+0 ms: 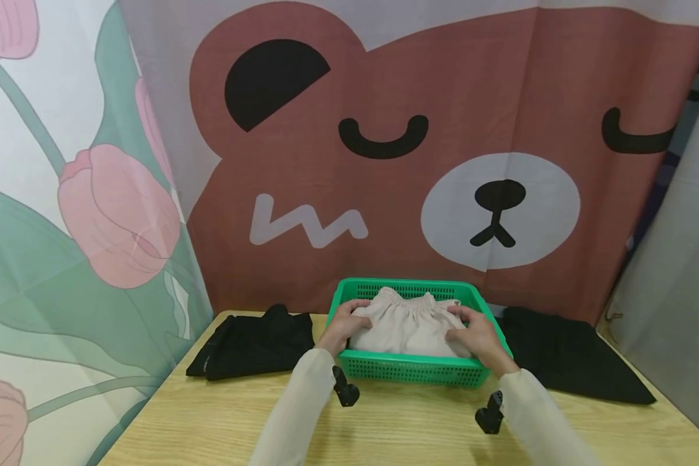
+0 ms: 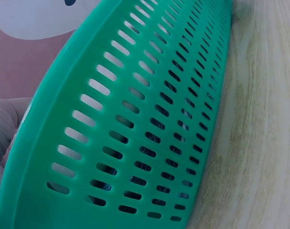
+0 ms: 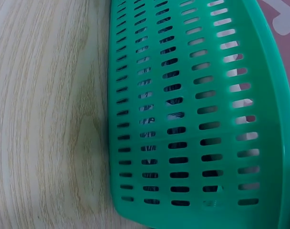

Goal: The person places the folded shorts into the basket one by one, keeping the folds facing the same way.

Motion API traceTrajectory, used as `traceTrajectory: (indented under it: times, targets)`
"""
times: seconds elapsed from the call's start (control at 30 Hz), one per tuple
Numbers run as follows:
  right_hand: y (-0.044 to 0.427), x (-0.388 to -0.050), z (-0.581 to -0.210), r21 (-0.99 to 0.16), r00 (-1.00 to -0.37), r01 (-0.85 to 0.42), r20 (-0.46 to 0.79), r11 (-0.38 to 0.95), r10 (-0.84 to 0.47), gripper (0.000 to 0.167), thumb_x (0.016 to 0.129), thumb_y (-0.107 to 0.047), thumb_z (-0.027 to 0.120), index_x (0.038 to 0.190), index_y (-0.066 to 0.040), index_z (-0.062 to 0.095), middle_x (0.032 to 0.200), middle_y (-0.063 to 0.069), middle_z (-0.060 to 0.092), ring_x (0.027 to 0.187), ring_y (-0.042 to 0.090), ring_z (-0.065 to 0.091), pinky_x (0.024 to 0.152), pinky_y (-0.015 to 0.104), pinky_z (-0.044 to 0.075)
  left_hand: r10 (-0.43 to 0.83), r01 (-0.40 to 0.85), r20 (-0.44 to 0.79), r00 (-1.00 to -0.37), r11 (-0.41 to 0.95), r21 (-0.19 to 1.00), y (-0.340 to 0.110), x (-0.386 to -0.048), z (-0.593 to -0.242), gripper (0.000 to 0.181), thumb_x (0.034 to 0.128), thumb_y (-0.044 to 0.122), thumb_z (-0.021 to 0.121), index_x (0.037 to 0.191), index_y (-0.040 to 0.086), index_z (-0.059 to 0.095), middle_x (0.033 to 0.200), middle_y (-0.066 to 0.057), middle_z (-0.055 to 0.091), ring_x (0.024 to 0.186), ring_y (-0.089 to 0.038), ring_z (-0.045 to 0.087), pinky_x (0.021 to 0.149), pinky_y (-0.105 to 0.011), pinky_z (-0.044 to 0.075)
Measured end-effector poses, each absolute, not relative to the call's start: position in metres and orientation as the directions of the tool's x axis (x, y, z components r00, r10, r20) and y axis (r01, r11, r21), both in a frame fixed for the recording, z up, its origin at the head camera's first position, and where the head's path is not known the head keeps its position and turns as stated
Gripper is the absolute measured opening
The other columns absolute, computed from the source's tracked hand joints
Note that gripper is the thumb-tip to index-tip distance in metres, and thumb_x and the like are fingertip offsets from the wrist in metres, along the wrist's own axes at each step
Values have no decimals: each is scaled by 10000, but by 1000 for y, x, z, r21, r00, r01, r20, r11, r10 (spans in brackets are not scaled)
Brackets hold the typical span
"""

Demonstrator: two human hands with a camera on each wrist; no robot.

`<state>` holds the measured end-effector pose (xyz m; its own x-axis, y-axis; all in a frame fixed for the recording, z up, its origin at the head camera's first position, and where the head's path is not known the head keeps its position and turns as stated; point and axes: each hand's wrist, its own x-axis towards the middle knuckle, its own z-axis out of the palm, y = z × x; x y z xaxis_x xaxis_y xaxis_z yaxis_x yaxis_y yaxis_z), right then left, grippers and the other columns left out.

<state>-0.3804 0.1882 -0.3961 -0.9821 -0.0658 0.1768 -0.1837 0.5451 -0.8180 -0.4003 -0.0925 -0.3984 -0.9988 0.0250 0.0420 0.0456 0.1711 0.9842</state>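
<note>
A cream garment with a gathered, elastic-looking waistband [image 1: 408, 323] lies in a green plastic basket [image 1: 413, 370]. At its left edge my left hand [image 1: 343, 327] pinches the cloth, thumb on top. My right hand [image 1: 481, 338] pinches the right side, with thumb and forefinger on the fabric near the waistband end. Both wrists pass over the basket's near rim. In the left wrist view part of the left hand [image 2: 4, 126] shows beyond the rim, while the slotted basket wall [image 2: 95, 138] fills most of the picture. The same wall [image 3: 192, 124] hides the right hand's grip in the right wrist view.
On the wooden table [image 1: 396, 427], a folded black garment [image 1: 256, 346] lies left of the basket. Another black cloth item [image 1: 565, 353] lies to its right. A bear-print curtain [image 1: 396, 194] hangs directly behind, with a tulip-print one [image 1: 76, 259] on the left.
</note>
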Motion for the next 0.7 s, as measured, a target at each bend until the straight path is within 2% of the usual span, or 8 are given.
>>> traceTrajectory:
  times: [0.27,0.53,0.7]
  targets:
    - [189,-380,-396,-803,-983,-179,166,569,-75,634,808,-29,695,1402,13,478,1385,314,409,1236,443,419,865,510,462,21,59,56,-998,213,975,-90,-398,-400,518,769,-76,683,1261,79,631,1321,-129,524,1213,-333,477,948,-477,421]
    - [186,-379,-394,-779,-983,-182,165,600,-83,628,811,-47,698,1397,15,484,1365,279,455,1111,351,499,742,385,478,23,86,83,-996,315,945,-90,-397,-400,509,783,-59,682,1277,42,615,1342,-125,524,1204,-308,474,878,-429,450]
    - [185,-377,-396,-761,-981,-188,180,621,-76,578,823,-52,683,1366,41,508,1358,281,478,1140,373,517,729,388,498,38,149,148,-988,465,873,-91,-399,-403,466,781,-20,695,1241,28,636,1300,-141,561,1176,-320,504,850,-438,465]
